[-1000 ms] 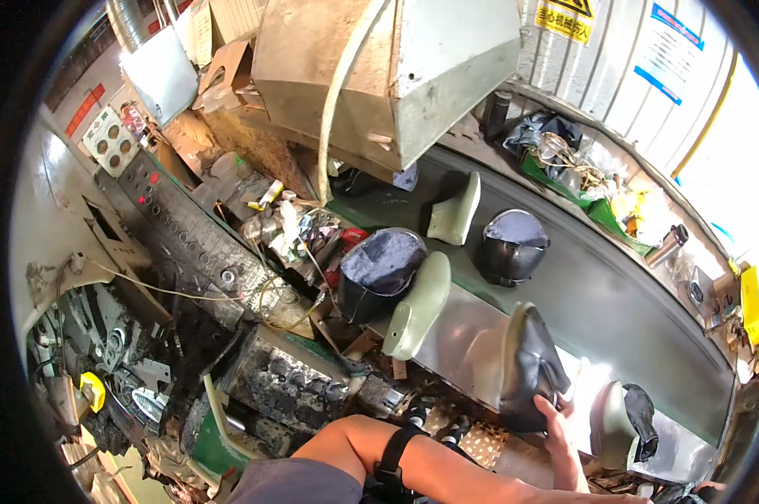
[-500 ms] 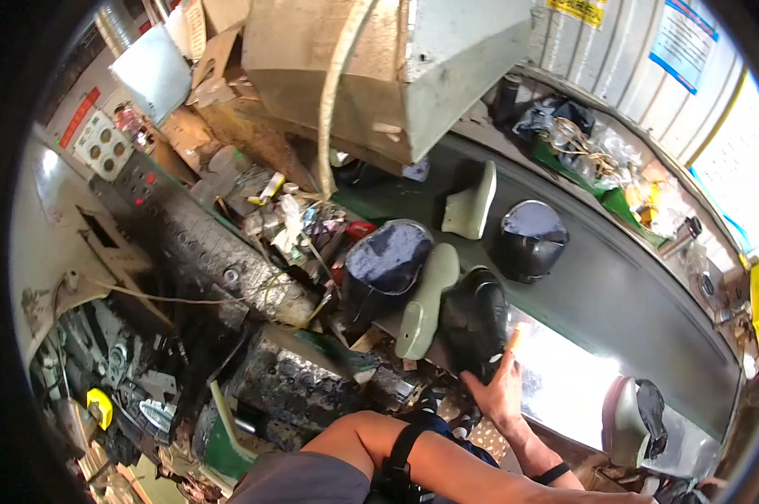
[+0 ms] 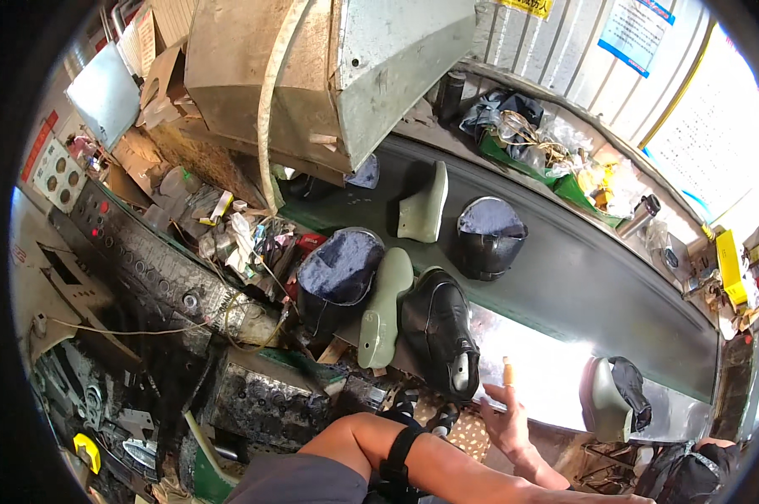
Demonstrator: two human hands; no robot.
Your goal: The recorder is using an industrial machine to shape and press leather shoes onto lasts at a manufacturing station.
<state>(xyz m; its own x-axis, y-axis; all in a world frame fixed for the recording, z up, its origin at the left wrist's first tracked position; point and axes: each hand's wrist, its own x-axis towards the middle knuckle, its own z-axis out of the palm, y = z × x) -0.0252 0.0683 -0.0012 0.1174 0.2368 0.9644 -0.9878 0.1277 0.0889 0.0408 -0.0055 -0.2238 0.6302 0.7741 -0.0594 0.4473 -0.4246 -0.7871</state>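
Observation:
My right hand (image 3: 507,427) is raised beside the heel end of a black leather shoe (image 3: 434,323), with a small gap between them. Its index finger points up, with an orange tip, and the thumb stands apart. A pale, smooth piece shows inside the shoe's heel. Left of it lies a pale green sole (image 3: 385,311), then a black boot with fluffy lining (image 3: 337,269). Another green sole (image 3: 424,206) and another lined boot (image 3: 491,239) sit farther back. My left forearm (image 3: 472,470) crosses the lower edge; its hand is out of sight.
A dark conveyor belt (image 3: 590,269) runs under a metal hood (image 3: 295,76). A shiny metal plate (image 3: 531,353) lies at its near side, with a pale sole and black upper (image 3: 606,399) on its right. Green trays of scraps (image 3: 556,160) line the back. Grimy machinery (image 3: 270,403) stands left.
My right hand has come off the black shoe and drawn back slightly, uncovering its heel. The whole view has shifted, so the things on the belt appear farther left.

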